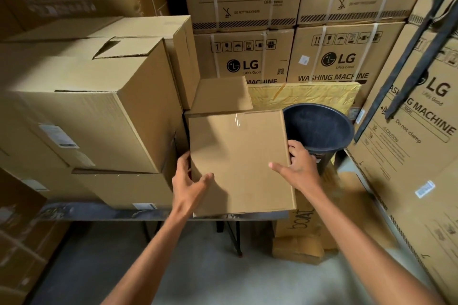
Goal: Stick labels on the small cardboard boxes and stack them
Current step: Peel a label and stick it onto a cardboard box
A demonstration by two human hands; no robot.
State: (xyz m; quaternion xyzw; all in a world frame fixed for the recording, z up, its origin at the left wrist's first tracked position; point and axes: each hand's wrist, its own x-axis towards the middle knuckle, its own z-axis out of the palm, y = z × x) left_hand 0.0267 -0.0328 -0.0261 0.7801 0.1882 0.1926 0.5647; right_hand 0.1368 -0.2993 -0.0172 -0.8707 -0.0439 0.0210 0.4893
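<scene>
A small plain cardboard box, taped along its top, sits at the middle of the view over the table's front edge. No label shows on its top face. My left hand grips its left side, thumb on top and fingers down the side. My right hand holds its right edge, thumb lying on the top face, fingers curled over the side. Behind it another small cardboard box lies at a slight tilt.
Larger cardboard boxes with white labels are stacked on the left of the table. A black bucket stands right of the box. Washing machine cartons wall the back and right. A "boat" carton sits on the floor.
</scene>
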